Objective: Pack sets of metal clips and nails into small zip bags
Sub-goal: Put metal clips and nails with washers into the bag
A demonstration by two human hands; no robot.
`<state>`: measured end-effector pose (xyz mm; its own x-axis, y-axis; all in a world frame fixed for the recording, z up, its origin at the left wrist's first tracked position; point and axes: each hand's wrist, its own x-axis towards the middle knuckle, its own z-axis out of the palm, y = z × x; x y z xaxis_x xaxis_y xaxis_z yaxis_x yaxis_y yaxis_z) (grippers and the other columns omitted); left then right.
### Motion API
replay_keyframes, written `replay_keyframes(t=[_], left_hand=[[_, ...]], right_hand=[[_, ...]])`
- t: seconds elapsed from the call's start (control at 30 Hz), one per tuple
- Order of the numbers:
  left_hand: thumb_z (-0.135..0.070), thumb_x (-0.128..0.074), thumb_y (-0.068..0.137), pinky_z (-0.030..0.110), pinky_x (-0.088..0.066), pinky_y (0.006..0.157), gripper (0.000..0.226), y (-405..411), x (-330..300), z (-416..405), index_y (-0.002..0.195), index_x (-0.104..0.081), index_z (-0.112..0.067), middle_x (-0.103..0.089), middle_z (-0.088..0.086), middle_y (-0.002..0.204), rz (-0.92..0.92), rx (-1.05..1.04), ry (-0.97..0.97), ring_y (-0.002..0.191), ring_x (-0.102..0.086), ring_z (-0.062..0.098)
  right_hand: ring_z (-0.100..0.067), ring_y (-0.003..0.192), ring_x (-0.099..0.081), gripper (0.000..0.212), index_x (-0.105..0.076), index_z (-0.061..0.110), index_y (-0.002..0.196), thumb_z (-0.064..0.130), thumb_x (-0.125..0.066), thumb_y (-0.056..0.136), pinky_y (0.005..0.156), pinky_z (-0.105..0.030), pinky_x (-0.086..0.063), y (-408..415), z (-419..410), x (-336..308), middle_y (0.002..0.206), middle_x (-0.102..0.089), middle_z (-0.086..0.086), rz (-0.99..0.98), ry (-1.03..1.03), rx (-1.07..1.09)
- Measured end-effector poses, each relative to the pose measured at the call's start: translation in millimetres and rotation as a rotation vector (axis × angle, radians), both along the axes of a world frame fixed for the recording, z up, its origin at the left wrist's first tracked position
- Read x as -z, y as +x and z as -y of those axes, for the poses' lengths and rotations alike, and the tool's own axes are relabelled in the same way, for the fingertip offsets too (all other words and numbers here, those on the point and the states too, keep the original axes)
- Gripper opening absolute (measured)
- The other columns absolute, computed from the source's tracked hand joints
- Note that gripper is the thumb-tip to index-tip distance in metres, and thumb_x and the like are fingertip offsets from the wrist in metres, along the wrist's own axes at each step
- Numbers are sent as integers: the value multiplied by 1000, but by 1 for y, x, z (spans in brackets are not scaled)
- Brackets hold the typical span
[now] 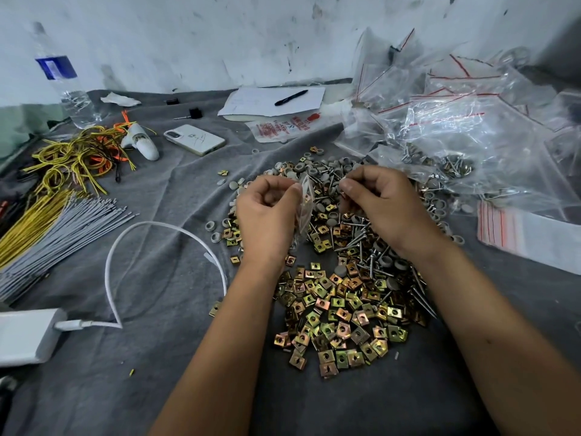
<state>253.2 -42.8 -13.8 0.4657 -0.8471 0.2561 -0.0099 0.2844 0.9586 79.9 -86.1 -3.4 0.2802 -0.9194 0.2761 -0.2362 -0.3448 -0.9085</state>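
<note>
The left hand (267,212) has its fingers (284,190) curled, pinching a small clear zip bag (304,206) that hangs above the pile. The right hand (383,202) has fingers curled too; what they hold cannot be told. Below, metal clips (339,313) and nails (358,243) lie heaped on the grey cloth-covered surface (163,278).

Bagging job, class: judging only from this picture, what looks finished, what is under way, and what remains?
Done: a heap of filled bags lies at the right. Under way: the left hand holds a small zip bag while the right hand pinches something too small to identify beside it. Left: a large pile of clips and nails, plus a stack of empty bags.
</note>
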Motion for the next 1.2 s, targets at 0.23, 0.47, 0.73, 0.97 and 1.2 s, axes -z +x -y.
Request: replay_keyframes(t=[0.23,0.47,0.73,0.97,1.2], left_hand=[[-4,-74,91,18,-47,55,4,-3,2,1,89,-72,-5,-65,-6,63,64,1,51,55,-56,3],[0,-75,89,20,-54,54,12,-9,1,-1,84,-70,-9,-72,-7,65,98,35,103,58,-67,4],[-1,-73,87,25,-53,57,12,-12,1,-4,83,-70,-12,-71,2,71,290,-38,10,63,-68,13],[-3,-73,86,28,-55,59,10,-14,1,-5,83,-70,-12,-68,-3,71,348,-107,-78,63,-65,11],[-2,-72,89,42,-62,62,21,-14,-6,-6,81,-66,-21,-71,3,75,173,-182,-84,66,-70,25]], right_hand=[[-11,67,-68,11,-69,11,93,5,-63,98,53,-20,-51,4,-6,-2,85,-78,-6,235,120,-152],[-8,51,-53,14,-77,26,82,15,-77,90,45,-19,-41,0,-2,2,64,-66,-3,126,-2,-99],[-1,57,-66,11,-76,23,80,14,-82,85,53,-12,-46,5,-2,5,67,-73,6,-87,-129,-43],[-7,69,-71,2,-80,29,89,29,-81,87,61,-25,-55,3,-2,3,76,-76,10,-59,-152,145],[-2,84,-58,35,-70,15,110,47,-66,95,73,-19,-46,5,-8,-2,98,-63,5,-223,-462,124]])
